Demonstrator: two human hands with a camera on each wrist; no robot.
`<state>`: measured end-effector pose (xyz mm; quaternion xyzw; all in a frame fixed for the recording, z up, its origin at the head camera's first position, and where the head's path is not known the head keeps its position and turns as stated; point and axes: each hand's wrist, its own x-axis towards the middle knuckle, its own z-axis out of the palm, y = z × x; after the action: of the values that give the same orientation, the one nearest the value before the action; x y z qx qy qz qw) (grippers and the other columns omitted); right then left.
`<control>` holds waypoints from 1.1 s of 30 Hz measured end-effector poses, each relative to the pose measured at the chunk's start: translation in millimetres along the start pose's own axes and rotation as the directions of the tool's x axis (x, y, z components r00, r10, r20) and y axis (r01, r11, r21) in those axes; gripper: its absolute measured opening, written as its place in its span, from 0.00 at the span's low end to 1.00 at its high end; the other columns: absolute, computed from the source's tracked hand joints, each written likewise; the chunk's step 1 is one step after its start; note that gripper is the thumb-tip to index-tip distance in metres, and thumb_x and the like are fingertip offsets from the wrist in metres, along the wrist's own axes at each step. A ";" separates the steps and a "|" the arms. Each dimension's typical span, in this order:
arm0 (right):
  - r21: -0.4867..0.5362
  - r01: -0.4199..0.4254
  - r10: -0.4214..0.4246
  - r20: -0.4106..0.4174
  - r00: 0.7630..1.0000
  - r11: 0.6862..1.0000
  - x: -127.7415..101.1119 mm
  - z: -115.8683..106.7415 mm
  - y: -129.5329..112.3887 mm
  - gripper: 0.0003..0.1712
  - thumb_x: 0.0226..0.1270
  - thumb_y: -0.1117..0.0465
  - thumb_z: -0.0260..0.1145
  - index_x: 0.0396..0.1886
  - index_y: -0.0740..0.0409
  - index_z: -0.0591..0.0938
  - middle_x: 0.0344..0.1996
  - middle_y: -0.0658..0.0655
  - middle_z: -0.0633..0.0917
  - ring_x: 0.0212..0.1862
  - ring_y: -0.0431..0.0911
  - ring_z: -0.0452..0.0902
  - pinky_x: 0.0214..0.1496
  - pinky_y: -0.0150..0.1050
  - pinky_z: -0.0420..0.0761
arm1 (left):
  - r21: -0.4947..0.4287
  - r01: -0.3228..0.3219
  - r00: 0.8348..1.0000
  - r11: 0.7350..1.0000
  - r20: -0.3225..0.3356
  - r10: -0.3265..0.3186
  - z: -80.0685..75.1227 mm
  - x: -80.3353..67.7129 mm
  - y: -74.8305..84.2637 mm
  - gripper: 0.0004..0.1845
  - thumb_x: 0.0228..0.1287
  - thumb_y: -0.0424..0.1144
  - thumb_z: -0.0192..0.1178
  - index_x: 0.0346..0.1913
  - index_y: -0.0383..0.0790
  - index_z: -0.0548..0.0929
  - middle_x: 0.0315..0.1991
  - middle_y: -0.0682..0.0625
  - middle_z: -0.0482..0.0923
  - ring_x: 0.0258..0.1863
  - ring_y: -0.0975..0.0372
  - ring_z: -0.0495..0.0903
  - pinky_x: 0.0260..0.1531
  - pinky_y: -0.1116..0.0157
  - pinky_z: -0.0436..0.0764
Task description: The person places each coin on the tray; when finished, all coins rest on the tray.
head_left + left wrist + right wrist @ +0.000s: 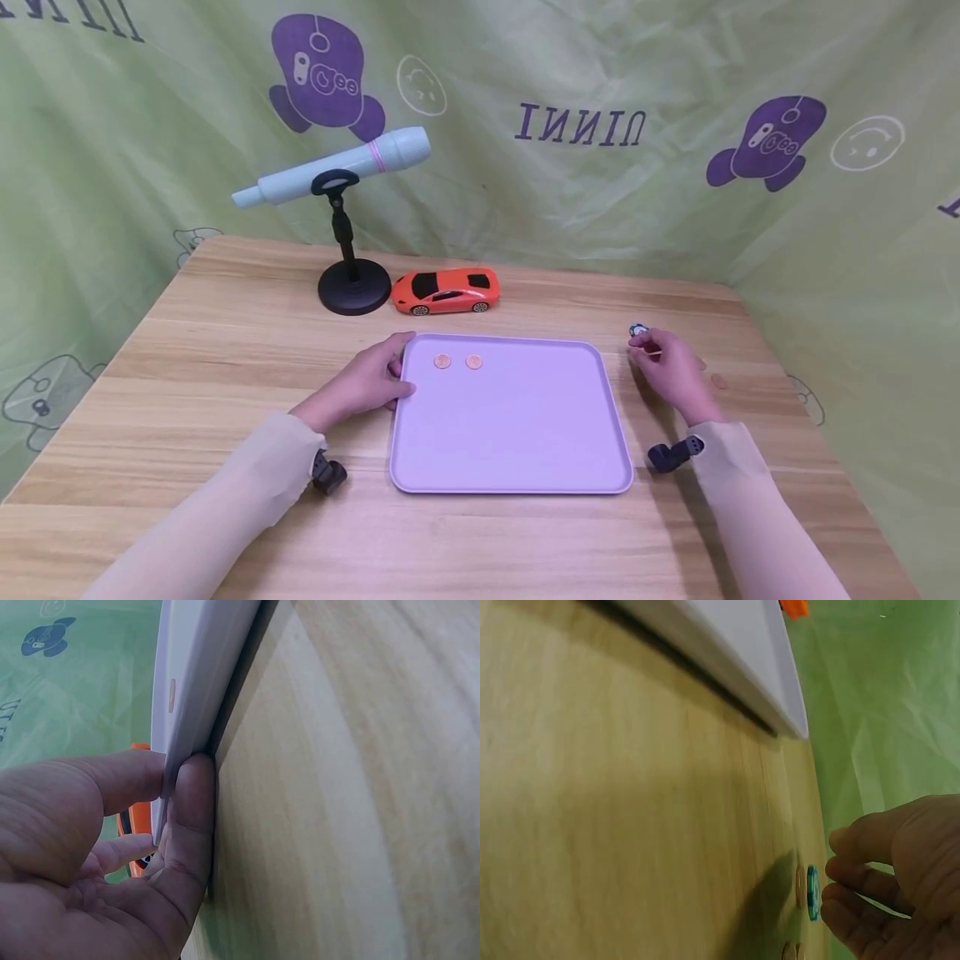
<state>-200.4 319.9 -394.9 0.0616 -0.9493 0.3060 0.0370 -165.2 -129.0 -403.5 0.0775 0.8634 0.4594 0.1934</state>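
A lilac tray (517,417) lies on the table with two copper-coloured coins (458,361) near its far left corner. My left hand (372,373) grips the tray's left edge, thumb on the rim and fingers beneath, as the left wrist view shows. Beyond the tray's right side, my right hand (667,367) hovers low over the table with fingers loosely bent. Close to its fingertips is a small teal-and-white disc (813,892), with a copper coin (800,885) beside it. I see nothing gripped between the right fingertips.
Another copper coin (718,381) lies right of my right hand. Behind the tray stand an orange toy car (446,292) and a light blue tube-shaped object (345,164) on a black stand (354,286). A green patterned curtain (600,200) hangs behind the wooden table (225,333).
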 end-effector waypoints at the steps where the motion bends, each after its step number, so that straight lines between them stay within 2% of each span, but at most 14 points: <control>1: -0.011 -0.004 0.004 0.001 1.000 1.000 -0.2 -0.8 0.7 0.10 0.74 0.71 0.62 0.49 0.73 0.82 0.49 0.75 0.84 0.53 0.67 0.82 0.62 0.62 0.82 | -0.001 0.002 1.000 1.000 0.001 -0.002 -0.1 -0.1 -0.2 0.45 0.68 0.26 0.64 0.83 0.36 0.53 0.45 0.36 0.74 0.28 0.59 0.79 0.31 0.64 0.89; 4: -0.054 -0.025 0.026 0.017 1.000 0.998 0.7 -2.3 2.7 0.11 0.74 0.71 0.62 0.50 0.72 0.82 0.50 0.75 0.84 0.54 0.67 0.81 0.62 0.65 0.81 | 0.002 0.009 1.000 1.000 0.004 -0.009 -0.5 -0.5 -0.2 0.45 0.69 0.27 0.64 0.83 0.36 0.53 0.46 0.36 0.74 0.29 0.59 0.79 0.31 0.64 0.89; 13: -0.153 -0.091 0.109 0.111 0.988 0.984 4.1 -0.5 5.1 0.17 0.76 0.68 0.62 0.60 0.73 0.81 0.55 0.75 0.81 0.56 0.66 0.79 0.62 0.63 0.81 | 0.003 0.013 1.000 1.000 0.006 -0.013 -0.8 -1.3 1.1 0.45 0.69 0.27 0.65 0.83 0.36 0.53 0.47 0.36 0.74 0.29 0.59 0.79 0.32 0.64 0.89; 18: -0.197 -0.069 0.092 0.110 0.990 0.978 4.9 1.1 5.4 0.16 0.76 0.69 0.62 0.58 0.72 0.82 0.54 0.75 0.80 0.56 0.66 0.79 0.63 0.65 0.80 | 0.002 0.021 1.000 1.000 0.004 -0.021 -1.3 -1.7 1.8 0.45 0.69 0.27 0.65 0.83 0.36 0.53 0.47 0.36 0.73 0.29 0.59 0.79 0.32 0.64 0.89; 22: -0.217 -0.049 0.076 0.114 0.991 0.975 7.2 0.3 6.1 0.14 0.75 0.69 0.62 0.55 0.73 0.83 0.50 0.74 0.81 0.51 0.64 0.79 0.58 0.63 0.82 | -0.002 0.020 1.000 1.000 0.005 -0.020 -1.4 -1.8 2.5 0.45 0.69 0.26 0.64 0.83 0.36 0.53 0.47 0.35 0.73 0.29 0.59 0.79 0.31 0.64 0.89; 26: -0.218 -0.056 0.087 0.137 0.987 0.974 9.5 -2.2 7.0 0.14 0.76 0.68 0.62 0.54 0.72 0.82 0.47 0.73 0.82 0.48 0.61 0.80 0.55 0.59 0.83 | -0.005 0.014 1.000 1.000 0.007 -0.014 -1.0 -1.4 2.5 0.45 0.69 0.26 0.64 0.83 0.35 0.53 0.46 0.36 0.73 0.29 0.59 0.79 0.31 0.64 0.89; 33: -0.209 -0.055 0.094 0.181 0.979 0.976 11.5 -7.0 6.8 0.14 0.74 0.68 0.63 0.53 0.72 0.81 0.44 0.71 0.86 0.47 0.61 0.83 0.55 0.59 0.83 | -0.007 0.007 1.000 1.000 0.007 -0.007 -0.1 -0.6 1.7 0.45 0.68 0.26 0.65 0.83 0.35 0.53 0.45 0.36 0.73 0.28 0.59 0.79 0.31 0.64 0.89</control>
<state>-212.4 328.4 -391.9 0.0508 -0.9764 0.2016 -0.0592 -164.8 -128.4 -401.9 0.0752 0.8616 0.4613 0.1983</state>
